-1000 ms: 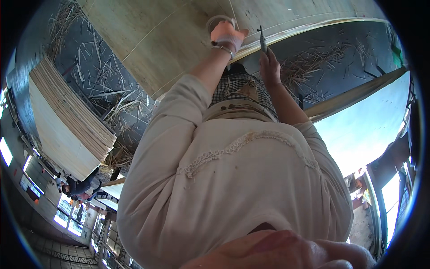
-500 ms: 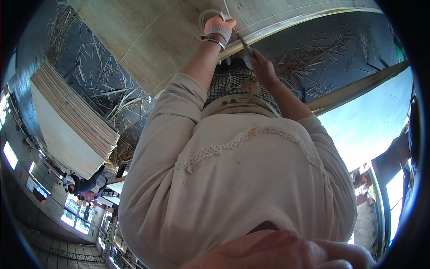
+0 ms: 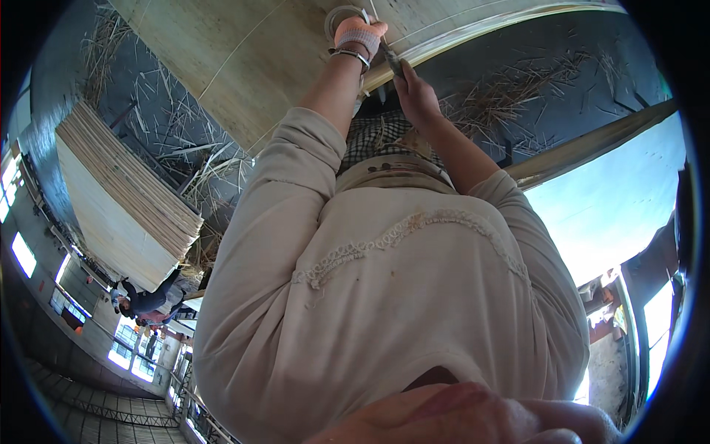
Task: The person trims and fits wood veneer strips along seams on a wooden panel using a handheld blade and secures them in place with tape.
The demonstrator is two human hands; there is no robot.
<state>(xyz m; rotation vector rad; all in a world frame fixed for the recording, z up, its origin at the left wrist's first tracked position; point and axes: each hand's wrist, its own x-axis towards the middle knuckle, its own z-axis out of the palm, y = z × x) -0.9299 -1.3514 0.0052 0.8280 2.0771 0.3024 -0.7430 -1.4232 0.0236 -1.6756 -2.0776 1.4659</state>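
A large pale wood sheet (image 3: pixel 244 52) with thin light lines across it fills the top of the view. My left hand (image 3: pixel 360 34), in a pinkish glove with a grey cuff, is closed at a pale ring-shaped roll of tape (image 3: pixel 333 16) over the sheet. From that hand a narrow light strip runs up across the wood. Just beyond the sheet's near edge, my right hand (image 3: pixel 419 96) is bare and wrapped around a slim dark tool that looks like a knife (image 3: pixel 393 62). Its tip points toward my left hand; the blade itself is hard to make out.
A stack of thin wood sheets (image 3: pixel 129 185) stands at the left. Splintered wood strips (image 3: pixel 510 92) litter the dark floor on both sides. A wooden beam (image 3: pixel 577 152) borders a bright pale surface (image 3: pixel 606 200) at right. Other people (image 3: pixel 151 300) are far left.
My right hand has moved up and left with the tool, nearer my left hand. My left hand has shifted slightly up and left with the roll.
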